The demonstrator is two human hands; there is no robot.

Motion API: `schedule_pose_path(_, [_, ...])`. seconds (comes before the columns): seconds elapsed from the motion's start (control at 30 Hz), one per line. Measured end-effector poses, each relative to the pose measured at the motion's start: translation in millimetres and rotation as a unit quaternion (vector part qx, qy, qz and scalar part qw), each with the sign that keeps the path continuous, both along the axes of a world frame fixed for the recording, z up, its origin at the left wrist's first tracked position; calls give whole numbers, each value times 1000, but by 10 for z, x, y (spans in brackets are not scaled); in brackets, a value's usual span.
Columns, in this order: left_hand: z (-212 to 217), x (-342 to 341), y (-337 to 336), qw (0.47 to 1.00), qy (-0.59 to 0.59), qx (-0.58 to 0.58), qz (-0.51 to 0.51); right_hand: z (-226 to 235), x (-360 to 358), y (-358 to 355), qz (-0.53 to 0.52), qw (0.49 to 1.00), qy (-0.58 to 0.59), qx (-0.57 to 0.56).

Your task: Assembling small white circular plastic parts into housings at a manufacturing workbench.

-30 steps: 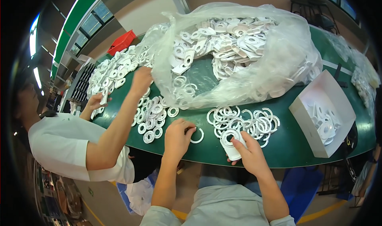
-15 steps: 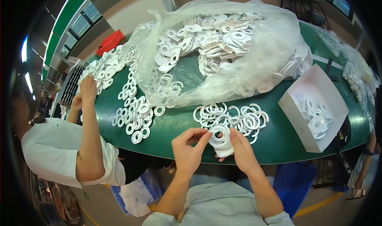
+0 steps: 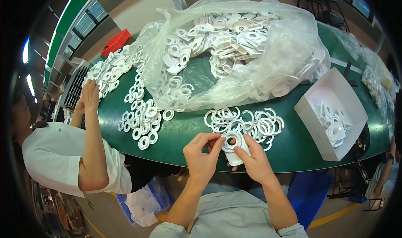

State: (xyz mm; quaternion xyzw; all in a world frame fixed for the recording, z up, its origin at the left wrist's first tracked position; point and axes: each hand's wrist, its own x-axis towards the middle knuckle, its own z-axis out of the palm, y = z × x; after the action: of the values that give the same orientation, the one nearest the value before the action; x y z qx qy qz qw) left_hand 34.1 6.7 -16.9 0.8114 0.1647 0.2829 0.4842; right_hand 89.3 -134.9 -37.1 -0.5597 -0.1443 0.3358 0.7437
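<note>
My right hand [image 3: 256, 160] holds a white plastic part [image 3: 235, 158], with a round ring-shaped head and a flat, rounded lower end. Its thumb lies across the face of the part and some fingertips show beneath. With thumb and forefinger pinched together, my left hand [image 3: 202, 155] grips the left rim of the round head. Whether a separate ring is seated in that head I cannot tell. Just beyond my hands, a heap of thin white open rings [image 3: 260, 124] lies on the green table [image 3: 184, 129].
A large clear plastic bag [image 3: 289, 41] full of similar white parts covers the table's middle. Small round rings [image 3: 146, 116] are piled left of me. An open white box [image 3: 333, 141] with parts stands at right. A co-worker [image 3: 75, 158] handles parts near a red bin [image 3: 115, 42].
My right thumb has moved from the part's right edge onto its face. The part has turned slightly, showing more of its lower end. My left hand still pinches its left rim.
</note>
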Motion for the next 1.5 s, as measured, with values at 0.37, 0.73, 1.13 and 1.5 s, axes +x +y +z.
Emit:
schedule_pose_path(0.37, [-249, -57, 20, 989, -35, -134, -50, 15, 3, -83, 9, 1000, 2, 15])
schedule_pose_path(0.73, [-149, -119, 91, 941, 19, -309, -138, -20, -58, -59, -8, 993, -121, 1])
schedule_pose_path(1.13, [-105, -122, 28, 950, 5, -282, -135, -59, -68, -53, -30, 996, -75, 33])
schedule_pose_path(1.5, [62, -116, 69, 970, -38, -140, -194, -29, -25, -25, -26, 968, -241, -66])
